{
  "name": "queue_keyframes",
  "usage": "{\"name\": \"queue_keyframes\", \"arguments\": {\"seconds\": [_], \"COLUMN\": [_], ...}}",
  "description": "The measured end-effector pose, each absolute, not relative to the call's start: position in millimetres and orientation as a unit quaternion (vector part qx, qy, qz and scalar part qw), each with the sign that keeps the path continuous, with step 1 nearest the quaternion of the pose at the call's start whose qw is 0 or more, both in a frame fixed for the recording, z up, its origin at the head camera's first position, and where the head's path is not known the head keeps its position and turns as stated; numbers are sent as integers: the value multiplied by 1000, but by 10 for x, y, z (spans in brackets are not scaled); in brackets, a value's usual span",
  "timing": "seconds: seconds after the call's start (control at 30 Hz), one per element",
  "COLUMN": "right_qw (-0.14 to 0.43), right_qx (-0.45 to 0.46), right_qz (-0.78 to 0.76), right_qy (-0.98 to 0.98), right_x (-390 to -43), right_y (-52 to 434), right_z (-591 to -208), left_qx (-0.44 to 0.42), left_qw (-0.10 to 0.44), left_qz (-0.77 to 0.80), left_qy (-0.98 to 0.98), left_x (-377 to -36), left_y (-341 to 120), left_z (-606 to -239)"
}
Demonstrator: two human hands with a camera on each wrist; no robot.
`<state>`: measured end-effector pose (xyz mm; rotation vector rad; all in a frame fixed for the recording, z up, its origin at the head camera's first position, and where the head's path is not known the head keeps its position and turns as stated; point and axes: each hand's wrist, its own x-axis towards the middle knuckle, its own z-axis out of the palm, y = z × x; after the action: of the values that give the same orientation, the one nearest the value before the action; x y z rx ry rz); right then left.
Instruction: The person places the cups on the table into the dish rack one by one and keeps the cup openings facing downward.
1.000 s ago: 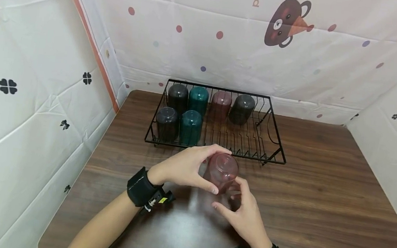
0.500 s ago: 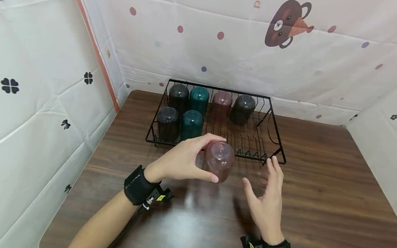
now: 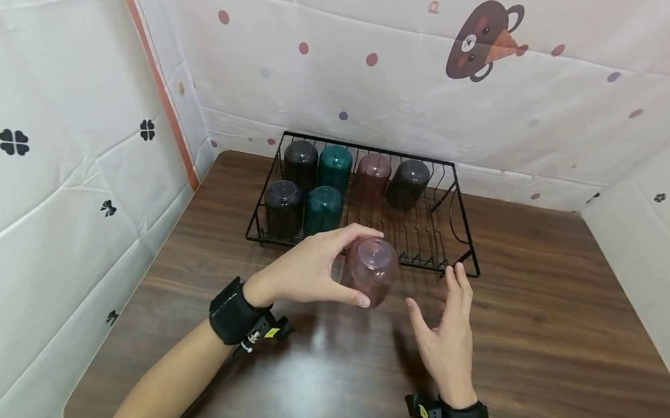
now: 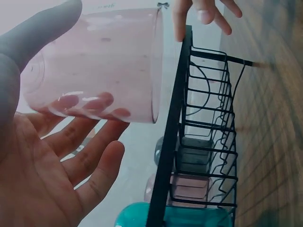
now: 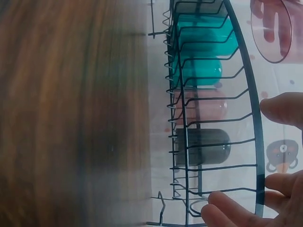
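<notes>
Fingers and thumb of the left hand (image 3: pixel 304 273) curl round an upturned pink cup (image 3: pixel 371 270), held above the table (image 3: pixel 538 363) before the wire rack (image 3: pixel 465 245). Beside it, apart, the right hand (image 3: pixel 450 334) hovers with fingers spread. No lettering shows on the cup.

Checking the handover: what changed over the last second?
The right hand let go of the pink cup and drew off to its right, fingers open. The left hand kept its grip and carried the cup slightly toward the rack. The six racked cups stayed put.
</notes>
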<state>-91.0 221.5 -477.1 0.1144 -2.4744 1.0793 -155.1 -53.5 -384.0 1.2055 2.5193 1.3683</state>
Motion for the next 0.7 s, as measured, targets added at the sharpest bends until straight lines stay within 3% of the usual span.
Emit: {"name": "queue_keyframes", "arguments": {"seconds": [0.7], "right_qw": [218], "right_qx": [48], "right_qz": [392], "right_qy": [-893], "right_x": [-917], "right_y": [2237], "right_z": [-4768], "left_qx": [310], "left_qw": [-79], "left_qz": [382], "left_qy": [867], "left_x": [-1763], "left_y": [-401], "left_z": [-3657]}}
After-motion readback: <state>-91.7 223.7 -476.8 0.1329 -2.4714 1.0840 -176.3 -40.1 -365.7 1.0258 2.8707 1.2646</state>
